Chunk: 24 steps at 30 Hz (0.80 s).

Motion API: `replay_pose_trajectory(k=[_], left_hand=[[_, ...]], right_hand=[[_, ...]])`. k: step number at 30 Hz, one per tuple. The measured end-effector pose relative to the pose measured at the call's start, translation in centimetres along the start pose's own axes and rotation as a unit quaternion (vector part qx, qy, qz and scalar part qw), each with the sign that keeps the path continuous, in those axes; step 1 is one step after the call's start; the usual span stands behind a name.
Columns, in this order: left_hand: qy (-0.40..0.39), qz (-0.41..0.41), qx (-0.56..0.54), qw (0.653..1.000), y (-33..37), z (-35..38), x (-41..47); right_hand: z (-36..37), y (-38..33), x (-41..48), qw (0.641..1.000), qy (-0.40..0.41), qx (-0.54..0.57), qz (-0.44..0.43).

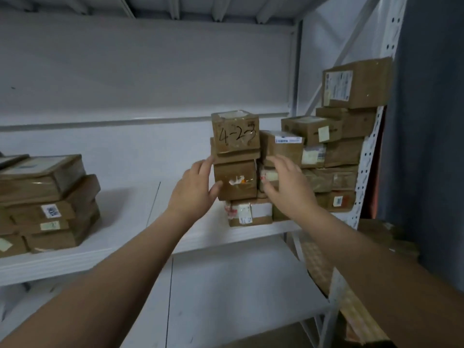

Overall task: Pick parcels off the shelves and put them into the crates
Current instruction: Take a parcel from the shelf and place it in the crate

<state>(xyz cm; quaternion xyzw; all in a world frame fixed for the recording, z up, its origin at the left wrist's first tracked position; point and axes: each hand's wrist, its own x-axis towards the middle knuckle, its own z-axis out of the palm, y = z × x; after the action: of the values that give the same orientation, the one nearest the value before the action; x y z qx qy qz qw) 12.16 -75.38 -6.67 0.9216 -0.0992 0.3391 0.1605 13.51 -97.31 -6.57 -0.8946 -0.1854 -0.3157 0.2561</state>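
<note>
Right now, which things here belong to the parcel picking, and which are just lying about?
Job: left hand; right hand; box between them; marked box above it; left stack; right stack.
Lying about: shelf post; patterned sheet, lower right.

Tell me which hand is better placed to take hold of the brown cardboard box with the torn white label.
Left. The left hand touches the brown cardboard box with the torn white label at its left edge, thumb on the front. The right hand is spread before the neighbouring parcels.
</note>
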Motion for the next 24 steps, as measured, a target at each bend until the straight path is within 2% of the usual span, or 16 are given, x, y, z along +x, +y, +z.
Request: replay_pose_trajectory(k=[3,7,10,12,15,20,24], left_hand=[[0.023,-0.039,-0.093,0.995,-0.1,0.1,5.4],[0.023,-0.036,-0.077,0.996,-0.5,0.5,10.1],[0.013,-0.045,-0.171,0.984,-0.7,0.9,11.0],[0.06,-0.032,-0.212,0.975,-0.5,1.1,10.9],[0.127,-0.028,-0.287,0.949,0.0,0.9,10.9],[0.138,-0.038,-0.398,0.906,0.8,0.8,10.9],[0.155,-0.093,-0.499,0.847,0.9,0.0,10.7]], right_hand=[[0.0,-0.1,5.5,0.999,0.049,0.0,-0.015],[0.5,-0.2,11.0,0.999,0.053,-0.007,0.01],[0.9,-0.2,12.4,0.996,0.025,0.071,0.036],[1.2,-0.4,12.3,0.987,0.03,0.153,0.04],[1.5,-1.4,12.0,0.964,0.073,0.255,0.033],[1.5,-3.1,11.7,0.933,0.205,0.295,0.016],[1.4,-4.2,10.2,0.909,0.226,0.349,0.018]])
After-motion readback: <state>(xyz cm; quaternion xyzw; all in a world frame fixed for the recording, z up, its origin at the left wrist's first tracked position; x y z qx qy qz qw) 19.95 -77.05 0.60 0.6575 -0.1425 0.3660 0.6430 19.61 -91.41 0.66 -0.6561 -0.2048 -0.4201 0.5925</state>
